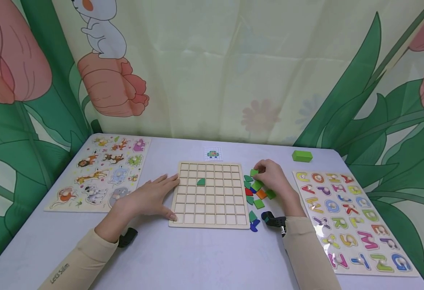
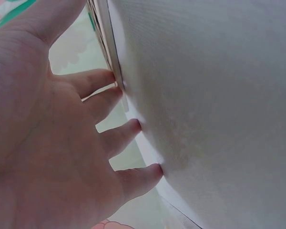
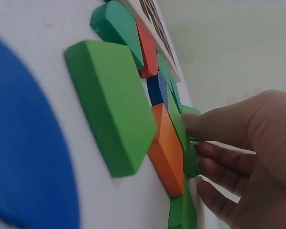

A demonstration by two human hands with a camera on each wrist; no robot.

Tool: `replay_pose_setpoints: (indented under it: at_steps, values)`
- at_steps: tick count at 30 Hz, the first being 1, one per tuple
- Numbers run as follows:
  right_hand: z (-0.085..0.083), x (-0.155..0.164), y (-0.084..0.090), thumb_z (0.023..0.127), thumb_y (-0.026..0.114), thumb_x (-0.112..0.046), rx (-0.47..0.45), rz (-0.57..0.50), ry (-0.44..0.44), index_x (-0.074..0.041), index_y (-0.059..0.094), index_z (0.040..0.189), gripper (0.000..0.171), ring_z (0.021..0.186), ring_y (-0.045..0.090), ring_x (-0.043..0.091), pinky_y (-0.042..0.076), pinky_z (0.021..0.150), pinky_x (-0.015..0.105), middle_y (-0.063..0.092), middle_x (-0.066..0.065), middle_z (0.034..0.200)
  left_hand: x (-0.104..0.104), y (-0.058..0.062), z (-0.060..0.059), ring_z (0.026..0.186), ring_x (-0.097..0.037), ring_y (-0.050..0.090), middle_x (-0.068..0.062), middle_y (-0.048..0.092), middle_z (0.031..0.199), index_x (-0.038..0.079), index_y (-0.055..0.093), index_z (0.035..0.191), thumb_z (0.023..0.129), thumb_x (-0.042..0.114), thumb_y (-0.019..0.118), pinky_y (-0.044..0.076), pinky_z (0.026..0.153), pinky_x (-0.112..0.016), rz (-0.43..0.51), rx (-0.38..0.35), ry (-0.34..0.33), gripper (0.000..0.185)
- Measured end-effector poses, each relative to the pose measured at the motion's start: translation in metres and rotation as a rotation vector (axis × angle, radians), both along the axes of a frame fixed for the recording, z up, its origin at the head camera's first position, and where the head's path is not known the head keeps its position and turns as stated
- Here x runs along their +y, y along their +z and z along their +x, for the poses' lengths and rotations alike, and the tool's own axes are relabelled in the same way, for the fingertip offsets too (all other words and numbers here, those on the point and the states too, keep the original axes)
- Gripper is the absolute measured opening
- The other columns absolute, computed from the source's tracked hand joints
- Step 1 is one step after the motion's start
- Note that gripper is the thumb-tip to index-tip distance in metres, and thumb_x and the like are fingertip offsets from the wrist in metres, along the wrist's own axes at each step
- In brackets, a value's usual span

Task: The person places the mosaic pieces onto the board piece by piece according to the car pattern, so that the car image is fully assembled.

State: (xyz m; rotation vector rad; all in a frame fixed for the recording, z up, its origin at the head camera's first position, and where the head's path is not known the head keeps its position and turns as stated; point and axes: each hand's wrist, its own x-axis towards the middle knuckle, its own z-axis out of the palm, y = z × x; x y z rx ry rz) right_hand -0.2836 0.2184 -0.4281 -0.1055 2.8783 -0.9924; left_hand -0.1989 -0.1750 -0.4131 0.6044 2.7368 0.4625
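A wooden grid board (image 1: pixel 209 226) lies flat, with one dark green quarter-round piece (image 1: pixel 201 182) in a cell of its upper left. My left hand (image 1: pixel 150 197) rests along the board's left edge, fingers spread and thumb near the lower left corner; in the left wrist view its fingertips (image 2: pixel 155 171) touch the table and board side. At the far end of a loose pile, my right hand (image 1: pixel 272 177) pinches a light green square block (image 1: pixel 254 172). Around it lie an orange block (image 1: pixel 261 194), a red piece (image 1: pixel 248 191), and several green and blue pieces.
A small pattern card (image 1: pixel 213 153) lies behind the board. At the back right sits a green rectangular block (image 1: pixel 302 156). An animal puzzle board (image 1: pixel 99 177) is on the left, a letter puzzle board (image 1: pixel 356 225) on the right. Blue pieces (image 1: pixel 254 224) lie by the board's lower right corner.
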Motion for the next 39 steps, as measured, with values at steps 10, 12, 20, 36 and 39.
replay_pose_setpoints:
  at_steps: [10, 12, 20, 36, 39]
  values:
    - [-0.001, 0.001, -0.003, 0.092, 0.068, -0.013, 0.027, -0.065, -0.025, -0.008, 0.065, 0.103, 0.012, 0.090, 0.056, 0.026, 0.049, 0.075, 0.028, 0.065, 0.012, 0.100, 0.000, 0.001, 0.001, 0.153, -0.039, 0.018, -0.004, 0.022, 0.167, 0.013, 0.031, 0.157, 0.066, 0.062, 0.083, 0.022, 0.116, -0.071, -0.006, 0.004, -0.007, 0.116]
    - [0.000, 0.002, -0.002, 0.093, 0.067, -0.013, 0.030, -0.079, -0.025, -0.008, 0.066, 0.103, 0.011, 0.090, 0.056, 0.026, 0.050, 0.075, 0.027, 0.065, 0.012, 0.101, 0.000, 0.001, 0.001, 0.153, -0.040, 0.019, -0.005, 0.022, 0.167, 0.012, 0.031, 0.157, 0.066, 0.062, 0.083, 0.022, 0.116, -0.071, -0.008, 0.006, -0.009, 0.116]
    - [0.003, -0.002, 0.007, 0.094, 0.065, -0.013, 0.042, -0.144, -0.033, -0.009, 0.068, 0.103, 0.010, 0.090, 0.058, 0.025, 0.053, 0.073, 0.026, 0.066, 0.011, 0.103, 0.001, 0.001, 0.000, 0.153, -0.040, 0.019, -0.005, 0.022, 0.167, 0.012, 0.031, 0.157, 0.066, 0.063, 0.082, 0.023, 0.115, -0.071, -0.012, 0.013, -0.015, 0.116]
    - [0.015, -0.037, 0.027, 0.093, 0.069, -0.017, 0.044, -0.229, 0.042, -0.011, 0.072, 0.100, 0.009, 0.095, 0.061, 0.025, 0.053, 0.087, 0.034, 0.071, 0.008, 0.103, -0.001, -0.001, 0.000, 0.153, -0.039, 0.019, -0.004, 0.021, 0.167, 0.013, 0.030, 0.157, 0.065, 0.065, 0.082, 0.022, 0.116, -0.070, -0.019, 0.009, -0.008, 0.117]
    - [0.016, -0.046, 0.027, 0.092, 0.070, -0.015, 0.041, -0.221, 0.065, -0.012, 0.073, 0.099, 0.008, 0.094, 0.063, 0.025, 0.055, 0.087, 0.037, 0.072, 0.007, 0.102, -0.001, -0.001, 0.000, 0.153, -0.039, 0.019, -0.004, 0.022, 0.167, 0.013, 0.030, 0.157, 0.065, 0.065, 0.081, 0.022, 0.116, -0.070, -0.019, 0.011, -0.008, 0.118]
